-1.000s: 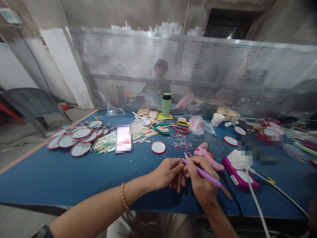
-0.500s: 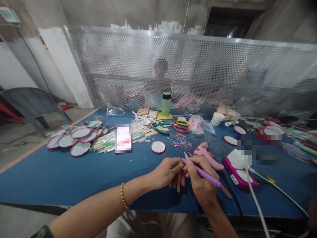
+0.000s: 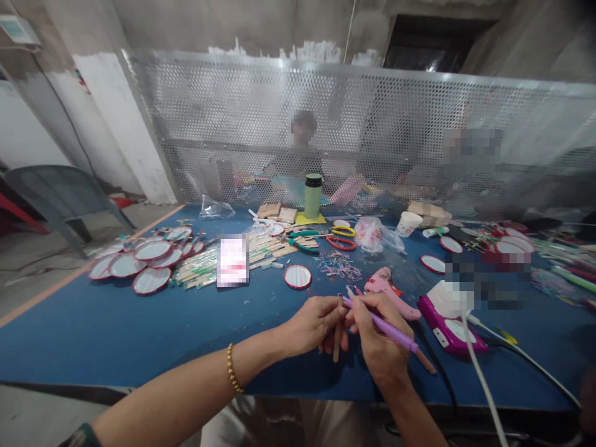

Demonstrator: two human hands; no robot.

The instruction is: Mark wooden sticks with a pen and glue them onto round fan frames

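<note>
Wooden stick (image 3: 337, 344) pinched btwn thumb & fingers of L hand (image 3: 321, 320), above near edge of blue table (image 3: 200, 347); its upper part partly covered by fingers. Purple pen (image 3: 391, 331) gripped in R hand (image 3: 379, 329), tip close to stick; contact unclear. Pink glue gun (image 3: 388, 293) just beyond R hand. Phone-like item (image 3: 233, 262) pixelated. Bare tabletop left of L hand.

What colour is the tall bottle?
The bottle is pale green with a black band, best seen in the head view.
</note>
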